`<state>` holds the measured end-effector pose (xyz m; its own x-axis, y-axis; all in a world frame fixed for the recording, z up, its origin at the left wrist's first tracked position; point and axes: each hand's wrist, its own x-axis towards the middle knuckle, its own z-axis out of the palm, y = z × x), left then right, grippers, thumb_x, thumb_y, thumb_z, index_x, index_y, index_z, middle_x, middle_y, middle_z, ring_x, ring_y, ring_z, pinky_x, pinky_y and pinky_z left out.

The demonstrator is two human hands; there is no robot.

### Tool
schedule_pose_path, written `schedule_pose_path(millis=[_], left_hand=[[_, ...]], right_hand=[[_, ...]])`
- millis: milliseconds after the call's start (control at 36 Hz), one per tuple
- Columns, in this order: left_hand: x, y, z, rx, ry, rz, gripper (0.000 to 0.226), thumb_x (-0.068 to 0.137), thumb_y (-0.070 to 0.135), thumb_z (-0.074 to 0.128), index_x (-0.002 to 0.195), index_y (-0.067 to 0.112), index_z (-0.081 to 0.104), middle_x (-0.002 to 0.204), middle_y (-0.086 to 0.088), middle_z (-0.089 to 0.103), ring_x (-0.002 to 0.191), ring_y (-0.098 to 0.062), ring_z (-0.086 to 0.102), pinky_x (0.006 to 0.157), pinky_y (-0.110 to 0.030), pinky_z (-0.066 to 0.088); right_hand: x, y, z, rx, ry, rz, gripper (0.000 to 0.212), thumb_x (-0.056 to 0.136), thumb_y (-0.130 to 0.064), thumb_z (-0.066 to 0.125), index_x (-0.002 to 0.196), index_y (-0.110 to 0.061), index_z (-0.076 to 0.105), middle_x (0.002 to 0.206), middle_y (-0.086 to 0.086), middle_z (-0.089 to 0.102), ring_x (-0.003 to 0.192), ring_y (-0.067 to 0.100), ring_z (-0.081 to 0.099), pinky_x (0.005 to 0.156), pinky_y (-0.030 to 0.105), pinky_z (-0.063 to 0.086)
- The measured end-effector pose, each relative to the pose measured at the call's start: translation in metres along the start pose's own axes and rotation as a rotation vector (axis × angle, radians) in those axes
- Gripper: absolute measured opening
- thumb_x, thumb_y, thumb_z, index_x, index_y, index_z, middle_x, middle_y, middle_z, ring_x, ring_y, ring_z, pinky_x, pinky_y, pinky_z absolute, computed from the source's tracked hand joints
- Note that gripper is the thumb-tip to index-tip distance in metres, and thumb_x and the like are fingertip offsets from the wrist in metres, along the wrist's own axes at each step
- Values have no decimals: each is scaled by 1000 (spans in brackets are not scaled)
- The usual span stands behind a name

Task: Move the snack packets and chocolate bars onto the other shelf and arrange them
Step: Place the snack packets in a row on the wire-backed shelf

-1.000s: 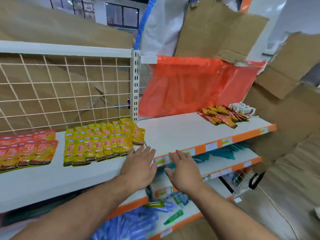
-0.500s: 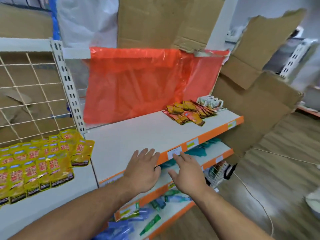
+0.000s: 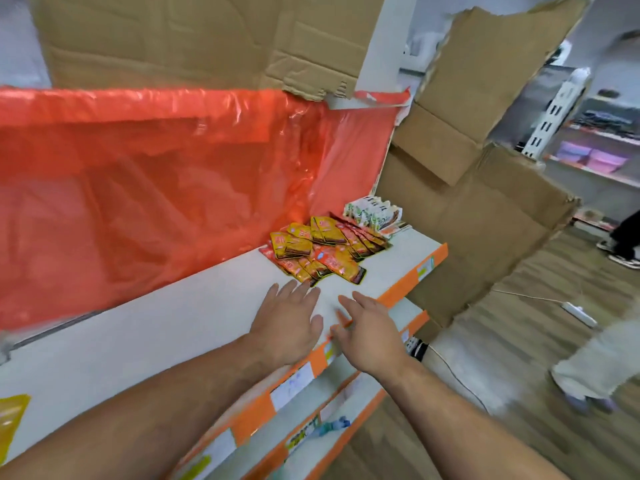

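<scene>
Left hand [image 3: 289, 323], right hand [image 3: 372, 336]: grip released, both empty; moved rightward along shelf [image 3: 156, 334] over the last second. Packets [image 3: 318, 251]: heaped at far end, just beyond left fingertips. Pickup likely next.

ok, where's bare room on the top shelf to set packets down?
Bare: the long white shelf stretch left of the left hand, between red plastic sheet and orange front edge. Also a narrow strip between packet pile and that edge, ahead of the right hand. Crowded: far right end, pile and green-white boxes.
</scene>
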<state>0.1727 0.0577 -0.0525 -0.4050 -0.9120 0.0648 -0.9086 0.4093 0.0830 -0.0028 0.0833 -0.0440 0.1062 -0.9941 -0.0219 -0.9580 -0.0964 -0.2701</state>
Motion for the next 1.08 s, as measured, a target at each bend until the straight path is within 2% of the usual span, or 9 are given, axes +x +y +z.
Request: schedule_pose_path(millis=[83, 222, 333, 500, 639, 722, 833, 972, 1083], left_hand=[[23, -3, 4, 12, 29, 8, 88, 78, 53, -3, 153, 20, 30, 159, -2, 31, 147, -25, 24, 119, -45, 18], [66, -10, 13, -42, 112, -24, 72, 87, 48, 20, 140, 12, 53, 141, -10, 55, 131, -31, 48, 109, -48, 37], [101, -16, 21, -59, 177, -72, 63, 89, 44, 29, 135, 12, 56, 132, -9, 61, 122, -30, 54, 103, -46, 42], [146, -18, 15, -80, 289, -209, 43, 87, 39, 37, 111, 15, 64, 103, -5, 67, 96, -30, 58, 85, -40, 48], [184, -17, 9, -66, 306, -301, 41, 84, 37, 41, 110, 15, 64, 105, -5, 68, 100, -31, 58, 85, -40, 49], [199, -12, 7, -101, 296, -375, 57, 82, 42, 32, 122, 16, 63, 119, -5, 66, 111, -31, 58, 92, -44, 50], [217, -10, 7, -65, 180, -416, 75, 79, 47, 17, 136, 17, 55, 137, -8, 57, 123, -32, 52, 100, -44, 46], [231, -5, 15, 35, 81, -439, 64, 82, 48, 14, 109, 22, 66, 114, -3, 66, 114, -28, 56, 93, -40, 48], [239, 4, 14, 11, 127, -504, 40, 92, 41, 35, 93, 18, 68, 99, -9, 68, 99, -32, 60, 87, -36, 48]], right_hand=[[22, 11, -1, -6, -13, -18, 64, 98, -46, 51, 154, -21, 34, 161, 8, 29, 147, 26, 24, 121, 32, 20], [68, 28, -6, 13, 14, -48, 69, 91, -51, 42, 152, -19, 38, 157, 7, 36, 146, 26, 27, 119, 33, 23], [109, 42, -8, 75, 31, -106, 60, 93, -42, 58, 149, -22, 45, 154, 7, 41, 143, 26, 32, 115, 33, 31], [174, 61, -18, 175, 70, -186, 49, 92, -35, 63, 137, -17, 58, 135, 4, 59, 126, 27, 49, 106, 33, 38], [220, 72, -32, 164, 56, -217, 47, 94, -39, 59, 135, -15, 59, 130, 6, 60, 124, 25, 51, 104, 35, 41], [242, 78, -34, 178, 36, -223, 45, 93, -39, 57, 129, -13, 62, 122, 8, 65, 117, 28, 57, 95, 37, 48], [261, 85, -35, 163, -39, -231, 50, 94, -43, 56, 135, -15, 57, 126, 8, 64, 118, 29, 59, 93, 38, 50], [278, 88, -37, 246, -97, -143, 45, 92, -48, 54, 123, -17, 62, 110, 6, 71, 102, 30, 66, 86, 40, 54], [287, 89, -37, 298, -118, -117, 33, 87, -48, 55, 97, -17, 62, 95, 8, 70, 92, 34, 66, 76, 39, 54]])
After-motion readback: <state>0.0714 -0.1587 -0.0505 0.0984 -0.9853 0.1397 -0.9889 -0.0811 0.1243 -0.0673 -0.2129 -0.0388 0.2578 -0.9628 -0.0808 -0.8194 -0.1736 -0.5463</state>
